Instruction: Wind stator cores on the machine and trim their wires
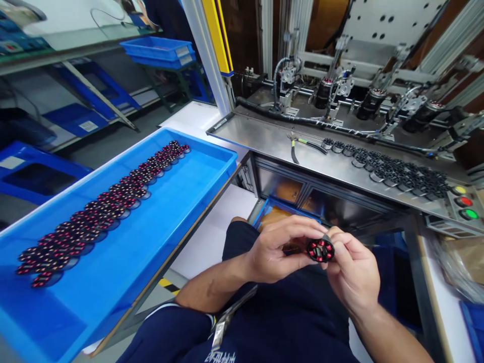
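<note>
Above my lap, both hands hold one small round motor stator (320,249), black with red windings around its open face. My left hand (278,247) grips its left side between thumb and fingers. On its right, my right hand (351,262) pinches the rim with closed fingertips. Whether a fine wire lies in that pinch is too small to tell. Many similar wound stators (102,212) stand in rows inside the blue tray (181,217) to my left. Black parts without visible red windings (401,174) are grouped on the metal bench (264,133).
Green-handled cutters (302,145) lie on the bench ahead. Behind them stands a machine with several black cylindrical fixtures (372,103). A control box with yellow, red and green buttons (466,201) is at the right. Blue bins (161,50) and part of another person (162,15) appear behind.
</note>
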